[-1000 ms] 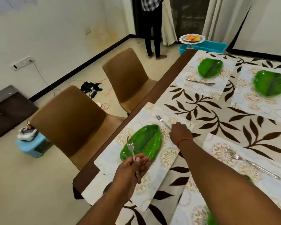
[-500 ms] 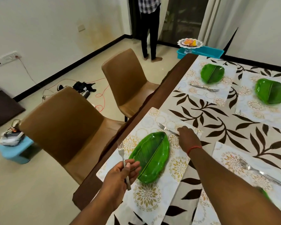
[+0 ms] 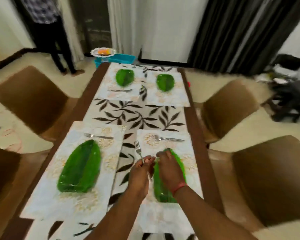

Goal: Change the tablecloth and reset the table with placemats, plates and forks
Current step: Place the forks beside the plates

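The left hand (image 3: 140, 172) is curled round the handle of a silver metal fork (image 3: 139, 151), tines pointing away, over the left edge of the near-right pale floral placemat (image 3: 164, 217); the right hand (image 3: 168, 168) rests on the green leaf-shaped plate (image 3: 163, 191) on that mat, fingers bent, though blur hides whether they pinch it; 1 more fork (image 3: 168, 139) lies beyond the plate

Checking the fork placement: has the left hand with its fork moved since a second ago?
Yes. The left hand carried the fork rightward, off the left plate.
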Tool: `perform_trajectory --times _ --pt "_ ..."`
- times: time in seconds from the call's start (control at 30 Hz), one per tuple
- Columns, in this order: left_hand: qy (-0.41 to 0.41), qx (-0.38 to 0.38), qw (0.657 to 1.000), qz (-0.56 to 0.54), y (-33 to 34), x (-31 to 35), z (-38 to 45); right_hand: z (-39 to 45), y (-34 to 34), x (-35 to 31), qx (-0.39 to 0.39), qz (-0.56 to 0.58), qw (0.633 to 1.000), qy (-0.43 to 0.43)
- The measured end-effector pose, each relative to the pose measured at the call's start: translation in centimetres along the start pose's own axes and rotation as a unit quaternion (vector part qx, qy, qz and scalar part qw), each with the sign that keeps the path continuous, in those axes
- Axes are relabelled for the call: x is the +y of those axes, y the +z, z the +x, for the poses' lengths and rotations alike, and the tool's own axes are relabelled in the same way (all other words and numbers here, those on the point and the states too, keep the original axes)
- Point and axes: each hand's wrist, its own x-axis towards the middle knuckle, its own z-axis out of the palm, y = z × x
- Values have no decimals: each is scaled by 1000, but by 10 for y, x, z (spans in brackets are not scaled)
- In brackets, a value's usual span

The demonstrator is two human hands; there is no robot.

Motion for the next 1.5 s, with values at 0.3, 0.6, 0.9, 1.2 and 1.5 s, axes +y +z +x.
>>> perform_trajectory --times 0.3,0.6,0.9,1.2,1.5 --pt "-114 -165 968 148 239 -202 -103 -200 -183 180 122 134 958 223" --pt "-196 -272 915 227 437 -397 -216 -372 -341 348 232 288 849 377" --pt "-234 -336 867 284 610 -528 -192 -398 -412 545 299 326 770 458" --pt "-225 -361 831 357 790 -602 -92 -331 -488 734 279 360 740 496" --pt "-207 -313 856 355 919 -651 31 -236 -527 911 165 410 764 470"
